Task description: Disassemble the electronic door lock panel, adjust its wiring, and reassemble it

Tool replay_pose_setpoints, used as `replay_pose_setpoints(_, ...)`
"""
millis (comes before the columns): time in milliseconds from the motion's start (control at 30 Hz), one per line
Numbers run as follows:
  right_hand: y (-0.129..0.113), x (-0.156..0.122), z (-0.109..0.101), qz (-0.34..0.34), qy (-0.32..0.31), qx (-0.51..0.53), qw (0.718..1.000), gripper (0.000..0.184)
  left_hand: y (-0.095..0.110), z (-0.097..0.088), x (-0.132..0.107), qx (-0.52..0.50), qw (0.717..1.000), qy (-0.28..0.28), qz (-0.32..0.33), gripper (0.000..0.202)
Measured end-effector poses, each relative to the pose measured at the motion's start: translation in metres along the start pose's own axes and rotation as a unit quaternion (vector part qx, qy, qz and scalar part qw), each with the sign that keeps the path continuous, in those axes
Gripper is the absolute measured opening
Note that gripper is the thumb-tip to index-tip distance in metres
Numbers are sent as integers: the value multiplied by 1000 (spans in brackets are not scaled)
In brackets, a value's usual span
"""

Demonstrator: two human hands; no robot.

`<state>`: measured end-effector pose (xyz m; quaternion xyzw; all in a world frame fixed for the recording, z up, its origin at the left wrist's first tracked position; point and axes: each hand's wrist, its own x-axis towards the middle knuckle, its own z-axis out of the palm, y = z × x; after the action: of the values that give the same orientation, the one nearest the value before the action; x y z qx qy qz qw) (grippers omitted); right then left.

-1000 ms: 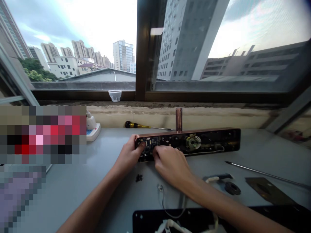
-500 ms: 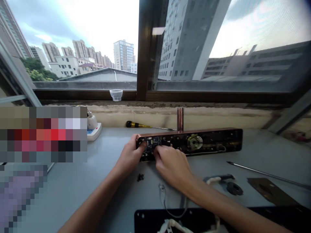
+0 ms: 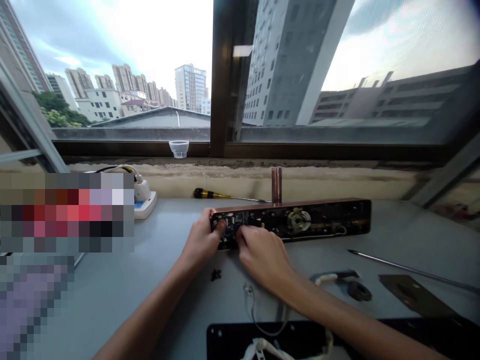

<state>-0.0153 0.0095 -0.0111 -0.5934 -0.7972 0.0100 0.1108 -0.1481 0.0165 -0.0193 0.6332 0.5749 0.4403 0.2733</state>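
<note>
A long copper-edged door lock body (image 3: 318, 220) lies open side up on the grey table (image 3: 150, 280), its circuit board and gears showing, with a copper spindle (image 3: 276, 184) standing behind it. My left hand (image 3: 201, 239) grips the lock's left end, thumb on the board. My right hand (image 3: 262, 252) is curled over the board next to it, fingertips pressed into the parts; what they pinch is hidden.
A yellow-handled screwdriver (image 3: 221, 194) lies by the wall, a power strip (image 3: 144, 197) at left, and a clear cup (image 3: 179, 148) stands on the sill. Small black screws (image 3: 215, 274), a thin rod (image 3: 408, 270), a black ring (image 3: 359, 290), a dark plate (image 3: 416, 295) and a black panel (image 3: 300, 340) with wires are nearby.
Hardly anything differs; both hands stay on the lock's left end with only slight finger shifts, and the view wobbles a little.
</note>
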Motion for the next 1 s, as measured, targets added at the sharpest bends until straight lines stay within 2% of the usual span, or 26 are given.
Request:
replay_pose_setpoints(667,1,-4,-1,-10,-1,-23,1000,24,3,0,-1,8,1000,4,-16,19)
replay_pose_setpoints(1000,3,2,-1,-51,-7,-33,998,23,4,0,-2,21,1000,5,-15,21)
